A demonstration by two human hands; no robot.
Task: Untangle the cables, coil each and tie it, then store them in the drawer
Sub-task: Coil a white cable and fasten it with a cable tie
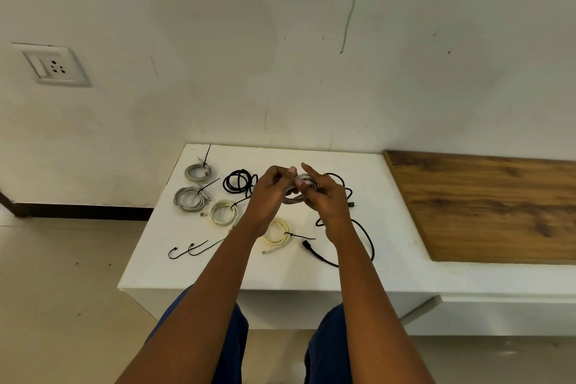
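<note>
Both hands hold a coiled grey cable [298, 193] above the middle of the white desk [389, 227]. The left hand [271, 190] has its fingers curled round the coil's left side, its grip clenched on it. The right hand [324, 196] pinches the coil's right side, index finger stretched out. To the left lie two tied grey coils [191, 187], a cream coil [223, 212] and a black coil [238, 181]; another cream coil [277, 232] lies nearer, and a loose black cable [366, 234] trails right.
</note>
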